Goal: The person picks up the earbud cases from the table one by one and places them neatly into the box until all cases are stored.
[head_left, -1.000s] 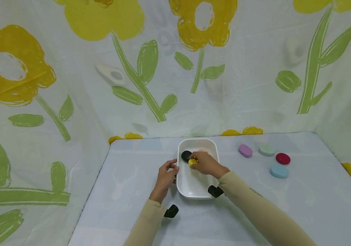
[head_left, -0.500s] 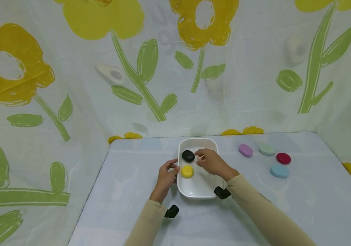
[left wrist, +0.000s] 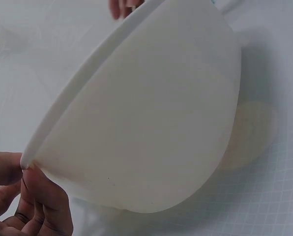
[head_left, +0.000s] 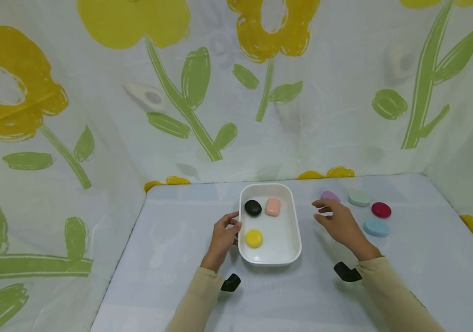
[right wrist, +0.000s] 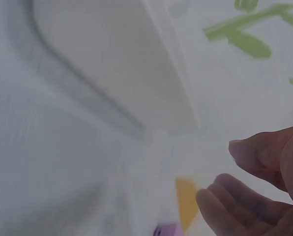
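A white plastic tray [head_left: 275, 264] stands on the table. My left hand [head_left: 222, 239] pinches its left rim between thumb and fingers, plain in the left wrist view, where the tray's outer wall [left wrist: 136, 113] fills the middle. Inside lie a smooth black oval piece [head_left: 253, 208], a pink rounded block [head_left: 273, 207] and a yellow round piece [head_left: 254, 238], all apart. Right of the tray, my right hand [head_left: 341, 227] hovers with relaxed, parted fingers and holds nothing. Its fingertips are near a purple oval piece [head_left: 330, 196], partly hidden behind the hand.
Farther right on the table lie a pale green oval [head_left: 358, 198], a red oval [head_left: 381, 210] and a light blue oval [head_left: 376, 227]. A white cloth with printed flowers [head_left: 195, 92] hangs behind the table and along both sides.
My right hand let go of the yellow piece in the tray, then moved out to the right toward the purple piece. The pink block is now uncovered. My left hand stays on the rim.
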A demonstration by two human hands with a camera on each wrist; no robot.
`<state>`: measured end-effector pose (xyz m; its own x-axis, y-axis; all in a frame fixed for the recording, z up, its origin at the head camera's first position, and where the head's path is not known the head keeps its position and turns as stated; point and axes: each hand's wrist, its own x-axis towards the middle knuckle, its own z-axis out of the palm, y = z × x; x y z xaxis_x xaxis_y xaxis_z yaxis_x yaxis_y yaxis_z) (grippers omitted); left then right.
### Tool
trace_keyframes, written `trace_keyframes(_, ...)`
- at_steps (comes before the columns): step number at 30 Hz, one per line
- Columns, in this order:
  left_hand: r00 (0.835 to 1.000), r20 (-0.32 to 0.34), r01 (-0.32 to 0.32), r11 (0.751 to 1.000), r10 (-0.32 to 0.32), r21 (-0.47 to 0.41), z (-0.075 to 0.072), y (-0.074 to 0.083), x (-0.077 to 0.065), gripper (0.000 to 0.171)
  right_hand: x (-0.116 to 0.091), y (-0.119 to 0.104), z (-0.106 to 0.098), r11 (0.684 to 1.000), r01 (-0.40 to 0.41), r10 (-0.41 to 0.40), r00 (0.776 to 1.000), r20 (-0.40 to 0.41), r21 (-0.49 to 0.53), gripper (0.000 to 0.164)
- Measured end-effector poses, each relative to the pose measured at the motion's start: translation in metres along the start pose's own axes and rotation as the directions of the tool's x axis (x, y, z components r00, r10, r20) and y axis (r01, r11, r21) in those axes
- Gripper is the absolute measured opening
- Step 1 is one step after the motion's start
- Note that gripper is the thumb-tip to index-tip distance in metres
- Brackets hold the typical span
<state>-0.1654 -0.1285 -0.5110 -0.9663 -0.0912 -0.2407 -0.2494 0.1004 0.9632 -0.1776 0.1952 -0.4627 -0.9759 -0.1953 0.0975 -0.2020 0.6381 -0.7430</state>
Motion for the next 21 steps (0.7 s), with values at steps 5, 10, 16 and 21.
trace_keyframes(5, 1.0, -0.002, -0.005, 1.0, 0.005, 0.008, 0.0, 0.001, -0.001, 0.04, -0.018, 0.032, -0.015, 0.998, -0.049, 0.047, 0.998, -0.049, -0.031, 0.039)
trace_keyframes(10, 1.0, 0.004, -0.013, 1.0, 0.013, 0.005, 0.0, 0.002, -0.001, 0.041, -0.034, 0.057, -0.028, 0.994, -0.079, 0.069, 0.989, -0.132, -0.071, 0.039)
trace_keyframes(16, 1.0, -0.002, -0.003, 1.0, 0.003, 0.007, 0.0, 0.004, -0.001, 0.041, -0.048, 0.075, -0.041, 0.993, -0.079, 0.055, 0.971, -0.233, -0.092, 0.039)
trace_keyframes(21, 1.0, 0.002, -0.001, 1.0, 0.001, 0.004, 0.0, 0.002, 0.0, 0.041, -0.055, 0.087, -0.049, 0.992, -0.081, 0.05, 0.959, -0.278, -0.101, 0.038)
